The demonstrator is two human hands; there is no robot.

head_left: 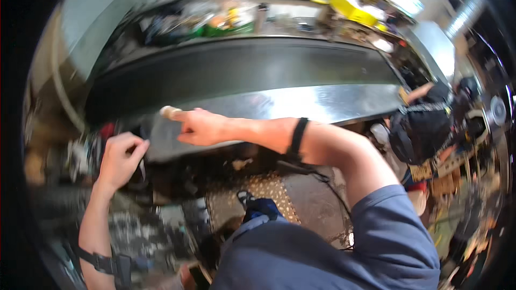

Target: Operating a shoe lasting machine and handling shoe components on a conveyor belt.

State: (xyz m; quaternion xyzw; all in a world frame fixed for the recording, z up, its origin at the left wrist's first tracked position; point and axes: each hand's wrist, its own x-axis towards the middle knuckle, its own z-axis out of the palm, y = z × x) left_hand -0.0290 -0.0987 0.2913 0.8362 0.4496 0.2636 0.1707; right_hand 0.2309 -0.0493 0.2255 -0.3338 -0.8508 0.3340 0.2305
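My right hand reaches across to the left over the near part of a long metal worktop. Its fingers are curled, and a small pale piece shows at the index finger; whether it is gripped or wrapped round the finger, I cannot tell. Off the worktop's left end is my left hand, fingers bent in toward the thumb. A thin light strip hangs just below it, too blurred to say if the hand holds it. Each forearm wears a black strap.
Behind the worktop a shelf holds bags and green trays, with a yellow box at its right. A person in dark clothes stands at the right end. Patterned floor tiles lie below; clutter crowds the left.
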